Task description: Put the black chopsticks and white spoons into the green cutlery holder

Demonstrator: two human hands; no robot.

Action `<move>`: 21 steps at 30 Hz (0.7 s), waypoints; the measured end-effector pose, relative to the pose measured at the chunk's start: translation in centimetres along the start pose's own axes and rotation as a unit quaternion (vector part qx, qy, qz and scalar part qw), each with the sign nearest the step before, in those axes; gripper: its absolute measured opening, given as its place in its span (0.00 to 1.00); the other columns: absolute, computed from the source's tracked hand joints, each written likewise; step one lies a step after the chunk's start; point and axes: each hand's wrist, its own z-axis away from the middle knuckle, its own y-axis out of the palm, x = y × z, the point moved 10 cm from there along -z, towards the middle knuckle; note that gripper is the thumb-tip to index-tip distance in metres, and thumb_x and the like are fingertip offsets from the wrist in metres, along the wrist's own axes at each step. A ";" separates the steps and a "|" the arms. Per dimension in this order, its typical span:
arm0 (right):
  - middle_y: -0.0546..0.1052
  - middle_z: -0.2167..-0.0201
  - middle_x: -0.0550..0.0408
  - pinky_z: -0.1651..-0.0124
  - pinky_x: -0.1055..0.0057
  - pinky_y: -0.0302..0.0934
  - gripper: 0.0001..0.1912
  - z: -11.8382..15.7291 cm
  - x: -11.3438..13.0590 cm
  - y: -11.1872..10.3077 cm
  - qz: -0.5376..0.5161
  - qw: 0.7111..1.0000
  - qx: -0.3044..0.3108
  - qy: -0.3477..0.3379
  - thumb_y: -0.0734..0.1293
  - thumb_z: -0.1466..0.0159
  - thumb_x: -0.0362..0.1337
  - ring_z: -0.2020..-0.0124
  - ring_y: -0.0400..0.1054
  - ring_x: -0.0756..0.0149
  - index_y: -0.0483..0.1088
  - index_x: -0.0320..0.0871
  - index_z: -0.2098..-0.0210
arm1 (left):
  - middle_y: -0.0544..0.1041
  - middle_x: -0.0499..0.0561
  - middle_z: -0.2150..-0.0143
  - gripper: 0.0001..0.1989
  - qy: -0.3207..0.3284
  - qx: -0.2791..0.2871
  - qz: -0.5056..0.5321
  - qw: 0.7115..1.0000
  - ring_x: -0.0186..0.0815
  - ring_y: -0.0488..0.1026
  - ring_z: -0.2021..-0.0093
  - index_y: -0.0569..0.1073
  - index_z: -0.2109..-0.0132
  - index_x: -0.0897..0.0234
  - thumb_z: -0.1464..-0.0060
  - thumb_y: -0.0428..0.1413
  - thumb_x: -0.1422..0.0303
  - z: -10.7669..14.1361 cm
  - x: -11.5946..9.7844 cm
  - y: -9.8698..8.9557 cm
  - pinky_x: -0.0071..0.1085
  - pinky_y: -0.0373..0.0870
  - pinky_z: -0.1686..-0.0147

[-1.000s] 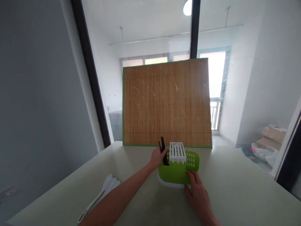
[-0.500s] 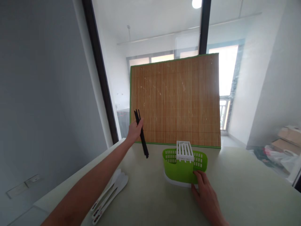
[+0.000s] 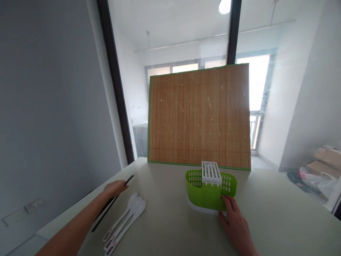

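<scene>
Black chopsticks (image 3: 103,215) lie in the grasp of the left hand (image 3: 115,188), at the left side of the pale table (image 3: 170,227). The back of the hand faces up, and the fingers curl around the bundle; their undersides are hidden, and the count of chopsticks cannot be told. The tips jut out past the hand to the far right, while the longer ends slant to the near left, partly behind the forearm. Whether they touch the table is unclear. Just to the right of them, three white spoons (image 3: 137,207) lie fanned, their bowls together at the far end and their handles pointing to the near left. The green basket (image 3: 206,195) stands upright on the right half of the table, well apart from the spoons. It has openwork sides, a white base (image 3: 202,209) and a slatted white rack (image 3: 211,173) across its middle. The right hand (image 3: 236,217) grips its near right side, fingers over the low part of the wall and thumb down by the base. Beyond the basket, a brown mat (image 3: 198,117) with green edging stands upright at the far edge. Farther off on the right, outside the table, are boxes (image 3: 327,158) and pale plastic bags (image 3: 311,181).
</scene>
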 end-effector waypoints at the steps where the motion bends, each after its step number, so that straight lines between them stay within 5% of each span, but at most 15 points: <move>1: 0.60 0.46 0.47 0.53 0.62 0.63 0.20 0.0 0.0 0.0 -0.001 1.000 -0.001 0.000 0.53 0.38 0.33 0.50 0.62 0.57 0.53 0.44 0.46 | 0.76 0.61 0.62 0.20 0.002 0.006 0.002 1.000 0.47 0.73 0.62 0.74 0.65 0.66 0.48 0.44 0.56 -0.1 0.3 1.1 0.36 0.66 0.68; 10: 0.61 0.47 0.47 0.56 0.62 0.64 0.20 0.0 0.2 -0.3 -0.004 1.000 0.000 0.006 0.54 0.38 0.33 0.51 0.63 0.57 0.55 0.44 0.47 | 0.75 0.59 0.57 0.24 0.009 0.006 0.031 0.999 0.46 0.71 0.56 0.73 0.60 0.64 0.49 0.43 0.52 -0.6 2.0 5.5 0.34 0.65 0.63; 21: 0.62 0.48 0.47 0.56 0.62 0.64 0.21 0.0 0.5 -0.7 -0.020 1.000 -0.005 0.003 0.55 0.40 0.30 0.51 0.63 0.56 0.55 0.45 0.46 | 0.76 0.59 0.57 0.28 -0.013 -0.036 0.085 0.996 0.47 0.72 0.57 0.67 0.52 0.64 0.48 0.41 0.48 0.7 3.1 5.9 0.36 0.64 0.63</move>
